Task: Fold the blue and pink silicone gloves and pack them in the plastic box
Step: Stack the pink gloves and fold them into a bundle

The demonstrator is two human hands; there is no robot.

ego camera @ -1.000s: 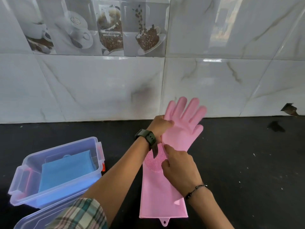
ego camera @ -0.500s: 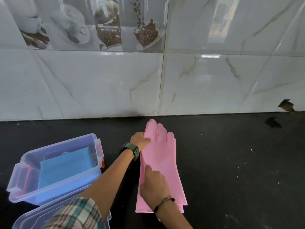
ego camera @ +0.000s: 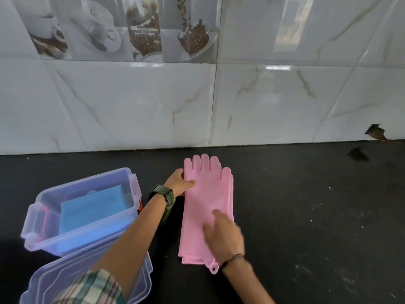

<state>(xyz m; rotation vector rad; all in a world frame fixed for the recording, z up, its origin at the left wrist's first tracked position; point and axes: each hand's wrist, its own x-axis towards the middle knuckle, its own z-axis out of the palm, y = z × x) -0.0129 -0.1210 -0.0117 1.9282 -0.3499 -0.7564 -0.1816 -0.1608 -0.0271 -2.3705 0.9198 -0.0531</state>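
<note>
Once aloft, pink gloves (ego camera: pixel 208 194) flat.

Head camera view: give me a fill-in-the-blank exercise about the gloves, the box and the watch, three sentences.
1. The folded gloves inside the plastic box are ___.
2. The counter under the pink gloves is ___.
3. The watch sits on the ___ wrist.
Missing words: blue; black; left.
</note>
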